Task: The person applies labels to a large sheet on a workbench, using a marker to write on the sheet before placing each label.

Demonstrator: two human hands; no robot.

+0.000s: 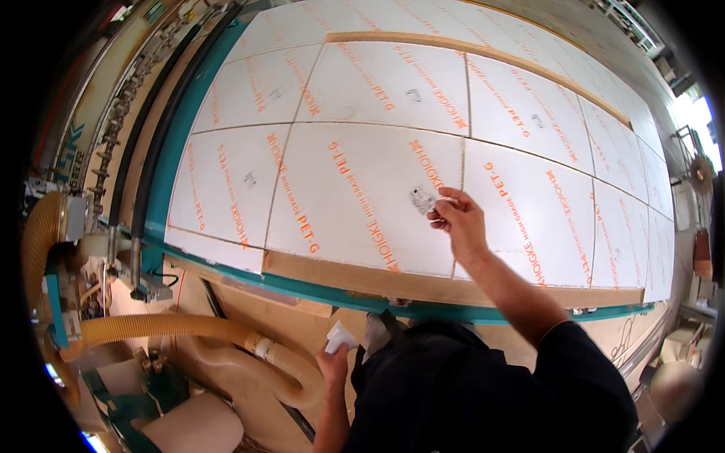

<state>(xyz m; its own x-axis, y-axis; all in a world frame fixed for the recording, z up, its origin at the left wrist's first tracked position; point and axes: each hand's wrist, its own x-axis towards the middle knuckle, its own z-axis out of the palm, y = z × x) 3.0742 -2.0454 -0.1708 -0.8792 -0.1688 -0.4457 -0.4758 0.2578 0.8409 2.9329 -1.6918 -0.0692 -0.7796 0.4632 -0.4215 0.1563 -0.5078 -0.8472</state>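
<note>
My right hand (pixel 464 223) reaches over a large white sheet (pixel 355 204) covered with film printed in orange and cut by straight grooves into panels. Its thumb and forefinger are closed at the right edge of a small label (pixel 420 198) with dark print, which lies on or just above a near middle panel. Similar small labels show on other panels, one on the near left panel (pixel 249 180) and another farther back (pixel 413 95). Low beside my body, my left hand (pixel 332 366) is closed on a small white piece (pixel 340 337), perhaps a folded paper or label stack.
A teal machine bed (pixel 257 285) edges the sheet, with brown board strips (pixel 453 285) along its near side. Black hoses (pixel 162 128) run along the left. A ribbed yellow hose (pixel 166 326) curves across the floor at lower left, near machine parts.
</note>
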